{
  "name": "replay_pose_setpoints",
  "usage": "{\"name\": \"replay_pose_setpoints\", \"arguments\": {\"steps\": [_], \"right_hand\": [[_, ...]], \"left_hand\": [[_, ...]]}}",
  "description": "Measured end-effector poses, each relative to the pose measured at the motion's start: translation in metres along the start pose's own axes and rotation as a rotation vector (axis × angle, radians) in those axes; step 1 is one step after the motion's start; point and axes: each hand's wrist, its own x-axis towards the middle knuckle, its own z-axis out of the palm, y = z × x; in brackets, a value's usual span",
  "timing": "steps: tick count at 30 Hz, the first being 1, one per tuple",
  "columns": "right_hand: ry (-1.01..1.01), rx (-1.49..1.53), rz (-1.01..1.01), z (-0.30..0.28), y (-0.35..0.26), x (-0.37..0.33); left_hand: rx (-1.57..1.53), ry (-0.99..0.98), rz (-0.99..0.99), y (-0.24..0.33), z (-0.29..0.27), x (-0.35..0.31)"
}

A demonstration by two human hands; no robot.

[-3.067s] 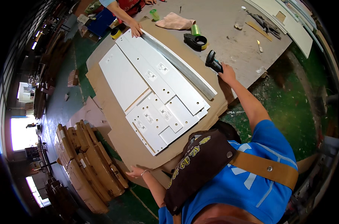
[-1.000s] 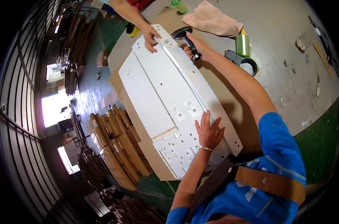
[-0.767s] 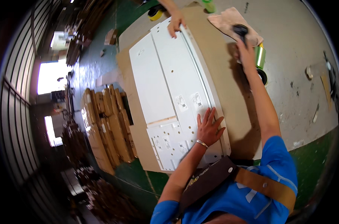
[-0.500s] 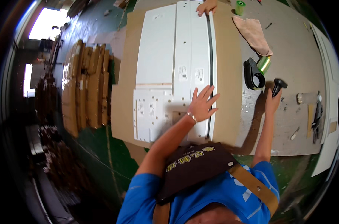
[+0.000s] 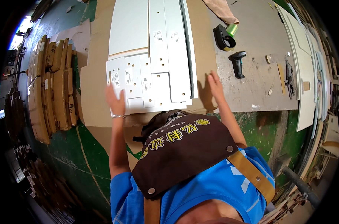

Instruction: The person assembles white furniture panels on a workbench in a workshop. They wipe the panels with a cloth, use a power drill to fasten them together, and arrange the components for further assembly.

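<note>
White furniture panels with drilled holes and paper labels lie side by side on a sheet of cardboard. At the near left corner of a small drilled panel, my left hand is open, thumb apart from the fingers and slightly blurred. My right hand is held upright over the cardboard, right of the panels, with its fingers stretched and nothing in it. A black handheld scanner lies on the grey table, beyond that hand.
A black tape dispenser, a green tape roll and a pinkish cloth piece lie farther back on the table. Dark gloves are at its right. Stacked brown cartons stand left; white boards lean at right.
My right hand has let go of the scanner and come left toward the panels. My left hand has left the panel tops for their left edge. The view has shifted; another person's hand is out of sight.
</note>
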Motion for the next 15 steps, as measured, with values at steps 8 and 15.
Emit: {"name": "replay_pose_setpoints", "arguments": {"steps": [8,15], "right_hand": [[-0.194,-0.025,-0.085,0.072,-0.017,-0.052],[-0.165,0.004,0.032,0.067,-0.020,-0.055]], "left_hand": [[-0.531,-0.333,-0.526,-0.109,-0.001,-0.074],[-0.278,-0.163,-0.398,-0.075,-0.006,-0.052]]}}
